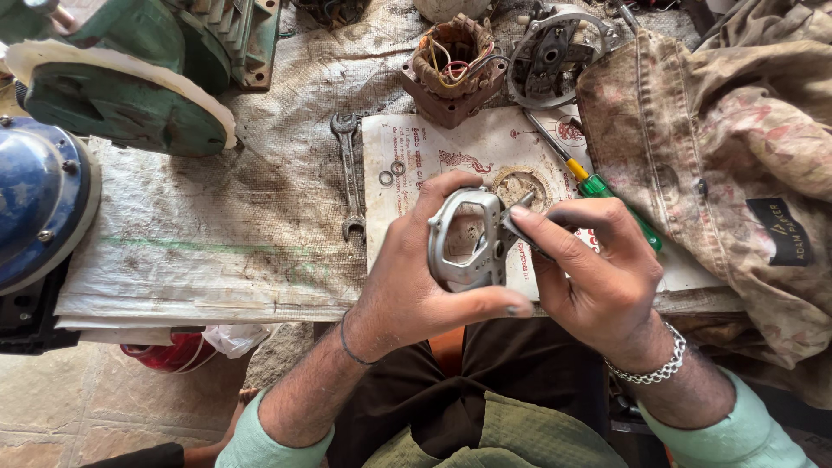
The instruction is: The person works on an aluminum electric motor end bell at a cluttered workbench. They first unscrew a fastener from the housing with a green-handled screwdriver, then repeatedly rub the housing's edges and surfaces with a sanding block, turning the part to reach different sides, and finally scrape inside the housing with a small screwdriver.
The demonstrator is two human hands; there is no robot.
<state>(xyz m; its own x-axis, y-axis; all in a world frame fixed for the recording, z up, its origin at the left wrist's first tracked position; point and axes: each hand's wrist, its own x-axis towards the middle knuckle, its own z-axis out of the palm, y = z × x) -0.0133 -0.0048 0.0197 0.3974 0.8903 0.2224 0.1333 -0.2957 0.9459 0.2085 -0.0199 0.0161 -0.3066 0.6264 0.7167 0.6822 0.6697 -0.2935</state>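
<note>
We are holding a grey metal bracket (pixel 468 238) up off the printed paper sheet (pixel 416 165), nearest to us and just above its near edge, so that its open middle faces us. Our left hand (pixel 416 277) is wrapping the bracket, fingers clamped round its left and lower rim to steady it. Our right hand (pixel 598 269) is pinching a small dark tool (pixel 518 227) between thumb and forefinger, its tip touching the bracket's right edge. On the sheet, two washers (pixel 392 172) are lying together, seemingly kept from rolling away; a green screwdriver (pixel 598 186) is lying across its right side. Left of the sheet, a spanner (pixel 349 173) is resting. Beyond the sheet's far edge, a wound motor core (pixel 451 69) and a round metal end plate (pixel 555 52) are sitting.
</note>
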